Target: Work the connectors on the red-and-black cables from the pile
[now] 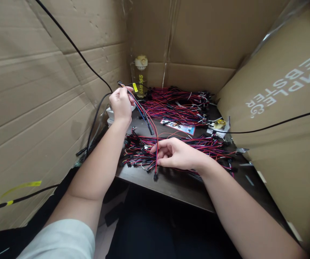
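Note:
My left hand [121, 103] is raised above the dark table [179, 187] and grips a thin wire harness [146, 120] of red, blue and black leads near its top end. The harness droops down to a black connector [155, 176] near the table's front edge. My right hand [176, 154] rests on a pile of red and black wires [214, 145], its fingers pinching the hanging lead at about mid length. A second black connector [151, 129] dangles between the hands.
A larger heap of red and black wires [179, 104] lies at the back. A clear bottle with a yellow lid [141, 73] stands in the corner. Cardboard walls [30, 108] enclose the table. Black cables [273, 125] cross left and right. A printed card [178, 126] lies mid-table.

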A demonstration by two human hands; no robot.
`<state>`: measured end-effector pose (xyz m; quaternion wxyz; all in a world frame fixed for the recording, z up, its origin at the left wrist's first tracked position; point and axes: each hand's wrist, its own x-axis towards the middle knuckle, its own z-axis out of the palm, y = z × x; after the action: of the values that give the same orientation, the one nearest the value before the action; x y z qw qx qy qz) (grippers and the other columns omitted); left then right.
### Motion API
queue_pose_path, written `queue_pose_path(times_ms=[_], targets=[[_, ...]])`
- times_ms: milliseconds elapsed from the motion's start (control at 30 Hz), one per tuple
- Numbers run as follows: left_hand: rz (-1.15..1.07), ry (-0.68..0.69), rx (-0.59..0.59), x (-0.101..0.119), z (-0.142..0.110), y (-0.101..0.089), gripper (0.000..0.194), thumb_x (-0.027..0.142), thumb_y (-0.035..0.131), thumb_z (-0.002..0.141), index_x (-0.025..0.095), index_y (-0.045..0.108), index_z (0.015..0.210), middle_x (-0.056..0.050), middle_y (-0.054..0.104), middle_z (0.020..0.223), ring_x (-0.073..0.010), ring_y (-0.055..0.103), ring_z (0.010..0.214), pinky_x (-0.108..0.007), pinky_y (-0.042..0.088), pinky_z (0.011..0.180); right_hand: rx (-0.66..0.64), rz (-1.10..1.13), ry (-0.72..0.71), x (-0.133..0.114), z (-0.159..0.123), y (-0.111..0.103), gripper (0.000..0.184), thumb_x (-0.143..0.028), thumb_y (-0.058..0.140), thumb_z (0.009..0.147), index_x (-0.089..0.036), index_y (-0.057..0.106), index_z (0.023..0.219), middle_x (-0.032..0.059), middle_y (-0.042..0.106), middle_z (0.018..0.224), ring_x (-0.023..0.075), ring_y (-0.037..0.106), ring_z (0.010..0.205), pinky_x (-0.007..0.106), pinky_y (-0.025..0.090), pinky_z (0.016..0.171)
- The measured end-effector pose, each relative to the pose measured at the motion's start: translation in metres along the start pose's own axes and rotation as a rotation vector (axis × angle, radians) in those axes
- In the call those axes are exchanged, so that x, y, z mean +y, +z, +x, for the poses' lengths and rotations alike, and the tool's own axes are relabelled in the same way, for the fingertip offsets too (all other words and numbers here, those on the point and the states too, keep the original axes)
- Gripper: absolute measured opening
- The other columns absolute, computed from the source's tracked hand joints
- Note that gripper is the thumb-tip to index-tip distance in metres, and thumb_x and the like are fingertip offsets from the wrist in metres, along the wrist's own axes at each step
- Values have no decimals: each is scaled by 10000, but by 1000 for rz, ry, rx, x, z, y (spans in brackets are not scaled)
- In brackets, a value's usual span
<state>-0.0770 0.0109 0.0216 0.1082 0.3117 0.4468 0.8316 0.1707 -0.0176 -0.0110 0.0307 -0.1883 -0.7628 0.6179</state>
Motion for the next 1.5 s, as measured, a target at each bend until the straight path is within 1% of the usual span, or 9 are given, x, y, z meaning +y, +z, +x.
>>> queue_pose_path(times_ms=[200, 400, 600, 733, 833, 1033, 1200, 1333, 1500], targets=[[-15, 2, 0, -1, -1, 0, 299, 214, 491, 940, 191, 621, 672, 59, 394, 466, -73, 365, 375, -210, 306, 394, -11, -21, 12, 2, 1, -1, 394, -191, 727, 750, -107, 672, 1132, 36, 726, 784, 100, 634, 605, 177, 453, 528], [0, 2, -8, 1, -2, 0, 310, 266, 511, 960, 196, 613, 676, 58, 393, 479, -80, 377, 386, -221, 319, 414, 24, 37, 1, -1, 0, -3, 377, -173, 741, 715, -111, 674, 1081, 24, 727, 756, 96, 632, 592, 187, 473, 555], [-8, 12, -23, 2, -4, 1, 318, 239, 517, 960, 189, 618, 663, 57, 381, 484, -79, 379, 395, -221, 313, 424, 143, 144, -10, -7, -1, -7, 363, -178, 807, 645, -125, 679, 980, 22, 736, 740, 90, 629, 593, 184, 463, 553], [-15, -14, -31, 5, -6, 3, 333, 201, 498, 957, 184, 615, 646, 55, 375, 478, -74, 361, 389, -215, 295, 415, 210, 186, -22, -9, -2, -8, 355, -211, 823, 652, -124, 676, 963, 9, 709, 718, 69, 564, 531, 175, 427, 475], [-12, -18, -56, 5, -8, 4, 342, 217, 505, 963, 186, 615, 641, 54, 363, 470, -77, 347, 385, -218, 291, 413, 268, 183, -53, -9, -2, -9, 349, -248, 840, 667, -125, 691, 958, 22, 709, 741, 72, 572, 553, 173, 427, 470], [29, 72, -212, -3, -14, 3, 325, 282, 559, 947, 182, 658, 654, 46, 373, 475, -76, 343, 388, -226, 273, 412, 316, 180, -101, -8, -1, -11, 339, -290, 864, 679, -129, 713, 936, 39, 728, 785, 84, 611, 605, 193, 449, 525], [98, 53, -366, -3, -21, 5, 329, 342, 559, 946, 182, 692, 690, 52, 412, 432, -84, 382, 351, -216, 279, 385, 333, 189, -107, -8, 1, -12, 327, -285, 866, 688, -125, 707, 924, 38, 724, 778, 73, 592, 591, 187, 425, 506], [160, 67, -506, 4, -29, 6, 309, 315, 563, 934, 166, 705, 704, 48, 460, 435, -78, 420, 359, -205, 290, 387, 332, 211, -97, -9, 1, -12, 322, -275, 873, 679, -127, 706, 911, 33, 724, 770, 78, 610, 612, 190, 440, 537], [171, 30, -649, 7, -35, 4, 294, 281, 549, 936, 152, 719, 734, 41, 496, 438, -70, 446, 373, -193, 296, 400, 345, 220, -108, -10, 1, -12, 319, -265, 879, 673, -127, 707, 904, 28, 727, 768, 80, 624, 638, 195, 457, 585]])
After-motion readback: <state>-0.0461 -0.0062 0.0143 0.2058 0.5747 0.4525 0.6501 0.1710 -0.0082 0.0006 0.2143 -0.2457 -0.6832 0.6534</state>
